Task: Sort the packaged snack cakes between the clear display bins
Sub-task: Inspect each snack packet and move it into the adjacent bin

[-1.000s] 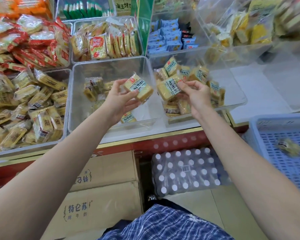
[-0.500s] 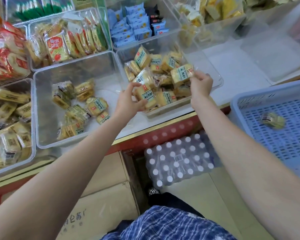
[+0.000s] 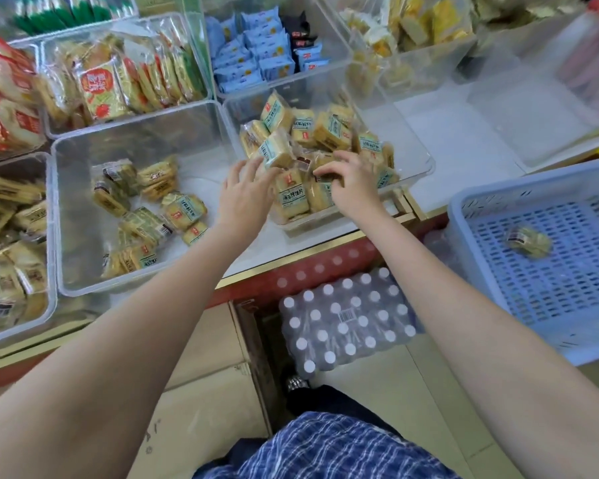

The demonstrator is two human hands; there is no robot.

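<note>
Both hands work in the right clear bin (image 3: 419, 160), which sits on the bench (image 3: 325, 250) and holds a heap of packaged snack cakes (image 3: 312, 133). The left hand (image 3: 244, 198) reaches in at the bin's left wall, fingers (image 3: 253, 167) spread and fairly straight, their tips touching a cake packet (image 3: 276, 151) in the heap. The right hand (image 3: 351, 181) lies over the bin's near side, its fingers (image 3: 327, 172) curled onto a packet; whether they pinch it I cannot tell. Left of this bin, the middle clear bin (image 3: 80, 216) holds scattered cakes (image 3: 184, 210).
</note>
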